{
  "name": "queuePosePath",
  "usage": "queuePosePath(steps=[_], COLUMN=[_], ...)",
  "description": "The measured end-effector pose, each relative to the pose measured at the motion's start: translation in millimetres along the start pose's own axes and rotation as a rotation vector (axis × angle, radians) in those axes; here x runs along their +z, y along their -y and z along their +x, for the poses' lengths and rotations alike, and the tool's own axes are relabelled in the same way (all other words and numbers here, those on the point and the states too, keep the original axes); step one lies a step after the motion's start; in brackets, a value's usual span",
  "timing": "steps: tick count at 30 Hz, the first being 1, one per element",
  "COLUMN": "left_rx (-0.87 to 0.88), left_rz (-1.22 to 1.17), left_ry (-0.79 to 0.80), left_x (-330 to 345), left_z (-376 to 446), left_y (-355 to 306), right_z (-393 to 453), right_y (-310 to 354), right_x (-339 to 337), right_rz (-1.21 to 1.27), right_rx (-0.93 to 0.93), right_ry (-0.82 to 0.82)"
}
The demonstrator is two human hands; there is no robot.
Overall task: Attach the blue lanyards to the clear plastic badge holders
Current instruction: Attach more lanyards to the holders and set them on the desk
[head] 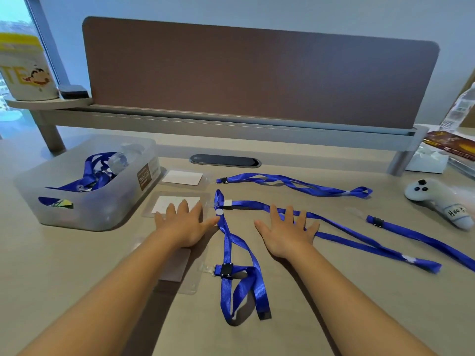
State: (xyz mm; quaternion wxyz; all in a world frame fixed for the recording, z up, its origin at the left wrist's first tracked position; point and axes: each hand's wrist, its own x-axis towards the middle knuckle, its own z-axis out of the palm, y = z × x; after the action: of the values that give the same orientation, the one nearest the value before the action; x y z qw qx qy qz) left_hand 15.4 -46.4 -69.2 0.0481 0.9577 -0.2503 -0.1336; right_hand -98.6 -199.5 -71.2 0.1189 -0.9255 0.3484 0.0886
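Several blue lanyards lie on the beige desk. The far lanyard [295, 185] stretches to the right of a clear badge holder [183, 177] with a white card. A middle lanyard [341, 232] runs right from a second badge holder [164, 204]. A near lanyard [227, 253] lies lengthwise, its black clip [226, 271] at a third holder [180, 271]. Another lanyard [421, 237] lies at the right. My left hand [183, 224] rests flat, fingers spread, on the second holder's near edge. My right hand [285, 232] lies flat and spread on the middle lanyard.
A translucent plastic bin [84, 194] at the left holds more blue lanyards and clear holders. A white game controller [437, 201] lies at the right, with tissues and packets [442, 150] behind it. A brown divider panel [257, 73] and a desk cable slot [225, 160] are at the back.
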Motion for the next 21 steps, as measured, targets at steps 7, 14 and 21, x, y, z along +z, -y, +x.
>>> queuePosePath(steps=[7, 14, 21], left_rx=[0.039, 0.056, 0.286], left_rz=[0.028, -0.06, -0.336], left_ry=[-0.065, -0.153, -0.034], left_x=[-4.4, -4.6, -21.1], left_z=[9.2, 5.1, -37.4], left_y=[24.6, 24.4, 37.8], right_z=[28.6, 29.8, -6.6], right_y=[-13.0, -15.2, 17.2], right_x=[-9.9, -10.0, -16.8], right_rz=[-0.068, -0.021, 0.311], right_rx=[-0.227, -0.234, -0.283], right_ry=[-0.018, -0.1, -0.186])
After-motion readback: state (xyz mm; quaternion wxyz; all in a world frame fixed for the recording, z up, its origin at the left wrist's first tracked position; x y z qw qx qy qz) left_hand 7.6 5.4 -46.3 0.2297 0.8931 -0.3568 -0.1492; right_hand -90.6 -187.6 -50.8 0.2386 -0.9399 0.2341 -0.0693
